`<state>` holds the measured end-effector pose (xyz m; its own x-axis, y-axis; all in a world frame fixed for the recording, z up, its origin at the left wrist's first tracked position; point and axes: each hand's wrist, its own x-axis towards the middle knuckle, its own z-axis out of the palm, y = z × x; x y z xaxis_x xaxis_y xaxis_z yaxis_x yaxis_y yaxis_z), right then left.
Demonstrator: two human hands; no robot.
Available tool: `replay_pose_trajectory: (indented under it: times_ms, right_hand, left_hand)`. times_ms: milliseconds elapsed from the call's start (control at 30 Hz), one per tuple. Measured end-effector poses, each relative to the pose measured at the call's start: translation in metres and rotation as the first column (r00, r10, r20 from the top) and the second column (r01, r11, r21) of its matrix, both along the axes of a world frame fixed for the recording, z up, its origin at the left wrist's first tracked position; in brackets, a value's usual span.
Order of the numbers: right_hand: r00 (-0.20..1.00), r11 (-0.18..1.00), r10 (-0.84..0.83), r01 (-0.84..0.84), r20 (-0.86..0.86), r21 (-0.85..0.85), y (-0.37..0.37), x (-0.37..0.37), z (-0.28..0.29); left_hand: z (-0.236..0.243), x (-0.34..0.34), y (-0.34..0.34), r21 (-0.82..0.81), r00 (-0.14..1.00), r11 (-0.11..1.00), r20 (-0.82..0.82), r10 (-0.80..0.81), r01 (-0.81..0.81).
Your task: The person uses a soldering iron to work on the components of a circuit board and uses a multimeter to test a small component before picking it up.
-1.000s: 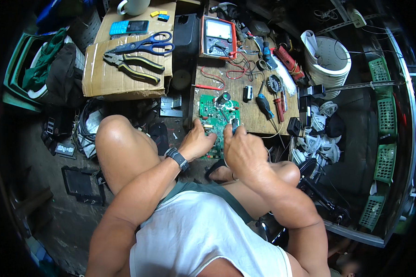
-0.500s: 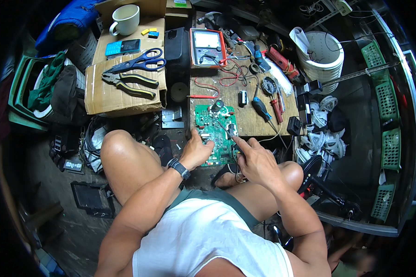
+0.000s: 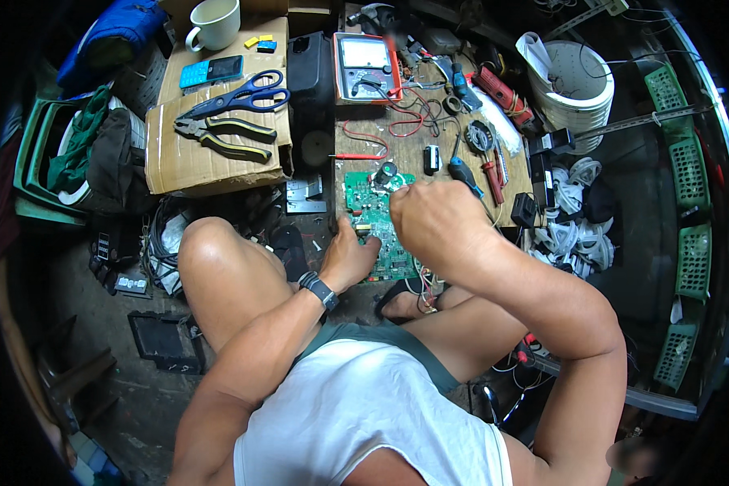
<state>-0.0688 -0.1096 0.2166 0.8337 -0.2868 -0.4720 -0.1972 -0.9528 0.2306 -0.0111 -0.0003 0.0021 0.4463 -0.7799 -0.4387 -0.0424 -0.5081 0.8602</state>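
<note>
A green circuit board [image 3: 368,197] lies on a wooden work surface [image 3: 413,150] in front of my knees. My left hand [image 3: 350,259], with a dark watch on its wrist, grips the board's near left edge, thumb on top. My right hand [image 3: 433,223] is lifted above the board's right half with the fingers curled into a fist; its fingertips are pinched near the board's top edge. I cannot see anything in the fist. Wires trail from under the board's near edge.
Beyond the board are an analogue multimeter [image 3: 364,69] with red leads, a blue-handled screwdriver [image 3: 463,172] and small tools. A cardboard box [image 3: 194,162] at left carries scissors [image 3: 243,97], pliers [image 3: 223,134], a phone [image 3: 211,71] and a mug [image 3: 215,20]. A white bucket [image 3: 579,81] and green baskets [image 3: 688,202] stand right.
My right hand has left the board's surface, risen and closed into a fist. My left hand stays on the board's near edge. The camera has moved closer.
</note>
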Motion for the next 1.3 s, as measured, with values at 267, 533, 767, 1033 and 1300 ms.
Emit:
replay_pose_trajectory:
  times_ms: [267, 533, 767, 1033, 1300]
  right_hand:
    - [0.946, 0.971, -0.204, 0.162, 0.250, 0.177, 0.001, -0.070, -0.023]
    - [0.910, 0.959, -0.269, 0.224, 0.314, 0.172, 0.000, -0.087, -0.023]
    - [0.928, 0.958, -0.268, 0.229, 0.257, 0.171, 0.015, -0.087, -0.021]
    - [0.952, 0.983, -0.180, 0.162, 0.249, 0.090, 0.010, -0.081, -0.014]
    - [0.985, 0.995, -0.089, 0.096, 0.146, -0.042, 0.030, -0.064, -0.015]
  left_hand:
    - [0.000, 0.002, 0.002, 0.025, 0.999, 0.999, 0.014, -0.047, 0.047]
    - [-0.009, 0.001, 0.003, -0.056, 0.999, 0.998, 0.034, -0.036, 0.038]
    - [-0.008, -0.004, 0.004, 0.001, 0.997, 0.999, 0.066, -0.036, 0.036]
    - [-0.015, -0.007, 0.002, 0.000, 0.997, 1.000, 0.081, -0.017, 0.017]
    - [-0.009, -0.007, 0.000, 0.035, 0.998, 0.999, 0.060, -0.017, 0.015]
